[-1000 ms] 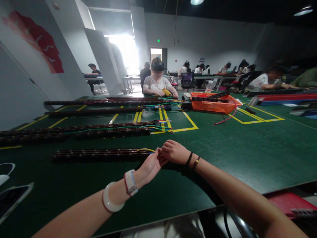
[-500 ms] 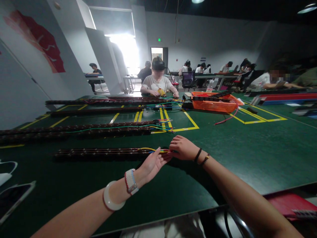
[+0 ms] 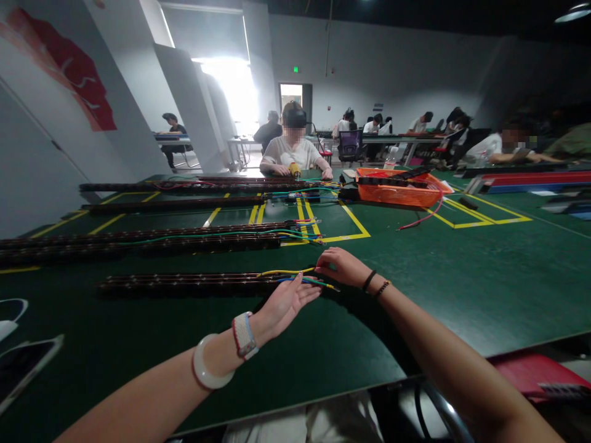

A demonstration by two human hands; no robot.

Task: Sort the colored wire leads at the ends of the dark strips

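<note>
On the green table (image 3: 415,295) in front of me lies a long dark bundle of strips (image 3: 184,283) with small light marks along it. Coloured wires come out of its right end. My left hand (image 3: 289,301), palm up, has the green and blue wires (image 3: 318,281) between its thumb and fingers; their tips stick out past the fingers. Just beyond, the fingertips of my right hand (image 3: 339,266) pinch the end of a yellow wire (image 3: 289,271), held apart from the others. Part of the wires is hidden behind my left thumb.
More dark bundles (image 3: 152,240) with wire ends lie farther back. An orange basket (image 3: 399,195) stands beyond my right hand, a red wire (image 3: 422,220) hanging from it. Across the table a person (image 3: 290,151) holds a yellow tool (image 3: 294,169). A phone-like device (image 3: 30,363) lies at left.
My right hand has lifted slightly and now draws the yellow wire away from the rest. The green and blue wire ends now show across my left fingers. My left hand stays about in place.
</note>
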